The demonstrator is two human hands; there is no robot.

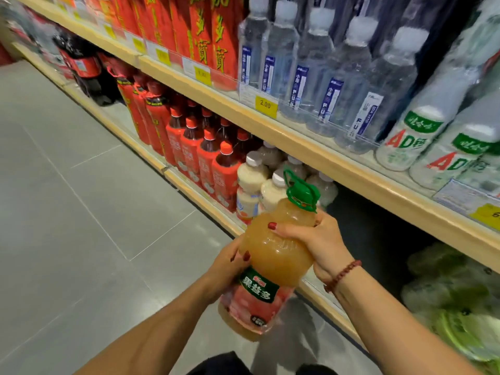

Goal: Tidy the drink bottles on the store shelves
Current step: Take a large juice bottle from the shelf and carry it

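The left hand (226,269) is curling round the label of 1 large juice bottle (270,261) at its 8 o'clock, while the right hand (319,239) is clasping its shoulder at 3 o'clock. The bottle is hanging over the grey floor (81,212) beside the lower shelf (205,201), its green cap (301,194) tilting toward 1 o'clock.

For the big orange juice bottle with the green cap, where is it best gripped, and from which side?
Grip the juice bottle at its narrow shoulder below the green cap, from the right, as the right hand does; the left hand braces the wide body by the label. Tilted and bulky, it likely needs both.
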